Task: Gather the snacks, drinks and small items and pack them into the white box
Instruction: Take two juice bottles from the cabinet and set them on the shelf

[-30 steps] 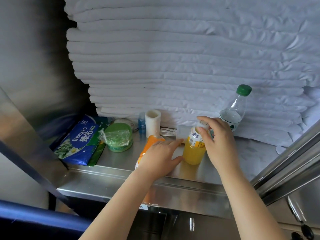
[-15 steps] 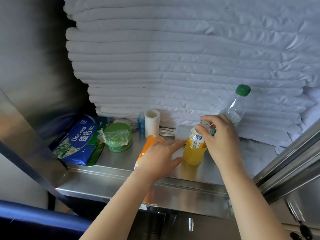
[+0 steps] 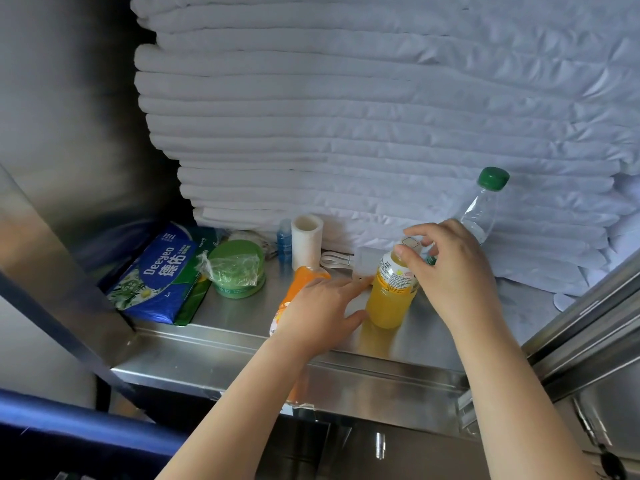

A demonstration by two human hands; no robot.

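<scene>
Standing upright, orange juice bottle (image 3: 389,296) glows translucent yellow, label wrapped.

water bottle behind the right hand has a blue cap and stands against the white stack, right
Not quite. In the head view the water bottle behind the right hand has a green cap, not a blue one. The rest holds: it stands against the white stack.
</scene>
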